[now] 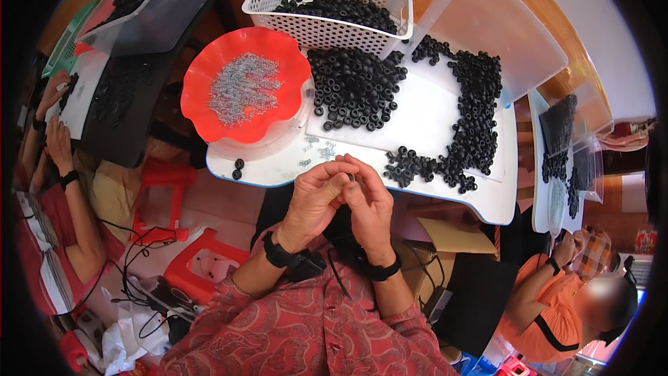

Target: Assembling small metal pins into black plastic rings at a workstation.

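My left hand point(314, 203) and my right hand point(370, 217) meet just in front of the table's near edge. Both are closed, with thumbs and fingertips pinched together. Between the fingertips is something small, mostly hidden and too small to name. Beyond my hands, a pile of small black ring-shaped parts point(358, 87) lies on a white board point(417, 118). To the left, a red wavy-rimmed bowl point(198, 76) holds many tiny silvery metal pieces point(245, 90). A few more silvery pieces point(321, 150) lie on the white table point(278, 170) near my fingers.
Behind the pile stands a white perforated basket point(327, 28) of black parts. More black parts point(476, 108) line the board's right side, beside a translucent plastic bin point(497, 42). People work at tables on the left and right. Red stools point(202, 264) stand at lower left.
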Tool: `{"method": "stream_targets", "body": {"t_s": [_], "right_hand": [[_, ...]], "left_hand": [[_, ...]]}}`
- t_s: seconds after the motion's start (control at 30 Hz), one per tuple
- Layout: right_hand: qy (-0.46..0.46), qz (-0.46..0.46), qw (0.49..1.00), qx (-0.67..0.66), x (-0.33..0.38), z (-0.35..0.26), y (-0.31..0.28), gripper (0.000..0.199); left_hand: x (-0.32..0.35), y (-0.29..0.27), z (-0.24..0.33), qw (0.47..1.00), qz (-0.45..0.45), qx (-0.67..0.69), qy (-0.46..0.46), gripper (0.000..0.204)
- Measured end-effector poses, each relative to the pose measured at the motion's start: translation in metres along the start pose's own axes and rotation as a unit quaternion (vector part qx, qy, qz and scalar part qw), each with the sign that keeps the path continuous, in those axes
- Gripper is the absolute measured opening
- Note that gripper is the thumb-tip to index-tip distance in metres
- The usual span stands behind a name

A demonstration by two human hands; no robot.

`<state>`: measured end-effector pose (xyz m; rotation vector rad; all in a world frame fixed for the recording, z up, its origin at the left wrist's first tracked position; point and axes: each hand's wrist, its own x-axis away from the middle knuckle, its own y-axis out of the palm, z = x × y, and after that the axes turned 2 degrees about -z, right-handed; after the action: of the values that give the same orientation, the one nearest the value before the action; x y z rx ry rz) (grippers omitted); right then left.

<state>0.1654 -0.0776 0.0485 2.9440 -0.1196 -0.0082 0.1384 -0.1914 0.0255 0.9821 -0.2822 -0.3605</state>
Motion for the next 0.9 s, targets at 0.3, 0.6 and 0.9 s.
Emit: {"method": "stream_targets", "body": {"t_s": [0.3,0.6,0.9], "right_hand": [[0.020,-0.055,0.980,-0.188,-0.004,-0.008,-0.009,0.051],[0.009,-0.093,0.964,-0.249,-0.005,-0.009,-0.011,0.058],[0.034,-0.051,0.964,-0.259,-0.002,-0.001,-0.021,0.048]], "left_hand": [[0.005,0.023,0.015,0.957,-0.014,-0.281,0.069,0.036],[0.004,0.031,0.020,0.941,-0.022,-0.328,0.074,0.034],[-0.004,0.037,0.022,0.964,-0.024,-0.265,0.007,0.031]]}}
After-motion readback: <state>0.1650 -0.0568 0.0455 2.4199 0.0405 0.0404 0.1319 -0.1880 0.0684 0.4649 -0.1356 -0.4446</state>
